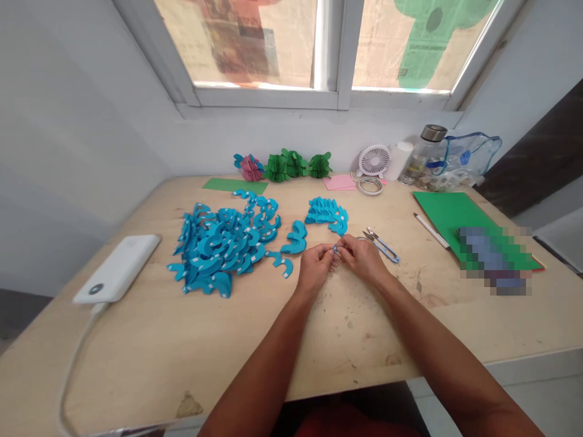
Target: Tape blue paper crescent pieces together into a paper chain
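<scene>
My left hand (314,267) and my right hand (362,256) meet over the middle of the wooden table (319,340), fingertips pinched together on one small blue curved paper piece (336,247). A big heap of the same blue pieces (223,246) lies to the left. A smaller stack of blue pieces (327,213) sits just beyond my hands, and a few loose blue pieces (294,240) lie between the two heaps. Small snips with blue handles (381,244) rest right beside my right hand.
A white power bank (119,267) with a cable lies at the left. Green card (460,218) and a white pen (430,230) are at the right. Along the wall stand folded paper shapes (291,165), pink notes (339,182), a tape roll (370,185), a small fan (374,160) and a jar (423,155).
</scene>
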Tool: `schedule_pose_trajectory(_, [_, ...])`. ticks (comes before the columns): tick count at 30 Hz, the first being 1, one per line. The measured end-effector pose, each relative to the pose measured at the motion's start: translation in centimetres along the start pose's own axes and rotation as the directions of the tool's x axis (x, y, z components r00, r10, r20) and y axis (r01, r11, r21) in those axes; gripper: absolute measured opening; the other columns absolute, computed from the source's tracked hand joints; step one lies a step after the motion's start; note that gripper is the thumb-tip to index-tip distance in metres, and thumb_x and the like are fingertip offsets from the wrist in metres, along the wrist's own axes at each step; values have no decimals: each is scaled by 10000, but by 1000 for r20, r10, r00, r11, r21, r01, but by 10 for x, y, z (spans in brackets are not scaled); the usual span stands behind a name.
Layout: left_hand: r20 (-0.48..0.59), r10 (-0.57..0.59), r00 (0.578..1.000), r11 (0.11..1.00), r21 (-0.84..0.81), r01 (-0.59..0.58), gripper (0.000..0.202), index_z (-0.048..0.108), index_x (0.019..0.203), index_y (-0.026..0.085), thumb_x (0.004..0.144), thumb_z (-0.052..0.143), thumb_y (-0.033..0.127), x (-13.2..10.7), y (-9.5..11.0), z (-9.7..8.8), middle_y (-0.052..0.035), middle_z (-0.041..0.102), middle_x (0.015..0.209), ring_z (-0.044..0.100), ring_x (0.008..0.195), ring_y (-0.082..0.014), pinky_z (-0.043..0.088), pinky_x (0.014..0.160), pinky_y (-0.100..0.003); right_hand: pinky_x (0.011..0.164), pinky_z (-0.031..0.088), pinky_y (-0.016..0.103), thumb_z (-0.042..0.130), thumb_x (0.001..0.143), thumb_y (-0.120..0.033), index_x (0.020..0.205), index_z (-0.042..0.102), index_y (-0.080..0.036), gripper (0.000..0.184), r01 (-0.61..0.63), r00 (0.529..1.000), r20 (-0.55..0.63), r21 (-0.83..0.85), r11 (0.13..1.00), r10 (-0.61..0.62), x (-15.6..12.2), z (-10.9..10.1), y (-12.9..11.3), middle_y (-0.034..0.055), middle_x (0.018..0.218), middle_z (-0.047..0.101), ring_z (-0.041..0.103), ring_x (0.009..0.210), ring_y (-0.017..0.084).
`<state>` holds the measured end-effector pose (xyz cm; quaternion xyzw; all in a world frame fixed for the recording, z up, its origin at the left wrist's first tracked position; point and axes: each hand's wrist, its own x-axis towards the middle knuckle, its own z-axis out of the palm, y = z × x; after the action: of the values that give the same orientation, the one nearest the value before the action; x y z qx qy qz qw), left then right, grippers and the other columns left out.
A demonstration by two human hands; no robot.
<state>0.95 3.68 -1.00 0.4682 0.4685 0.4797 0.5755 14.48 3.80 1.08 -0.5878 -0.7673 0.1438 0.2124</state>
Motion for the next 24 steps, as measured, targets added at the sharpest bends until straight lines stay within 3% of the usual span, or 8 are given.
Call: schedule_pose_trajectory(24, [-18,6,1000,1000,6,-6,152,676,692,135,657,560,227,-2,2,1,6,577,493,493,451,-92,398,435,-191,546,290,228,476,807,-225,837,593,-202,123,-52,999,-4,36,998,53,0,-1,-5,8,648,643,539,577,140])
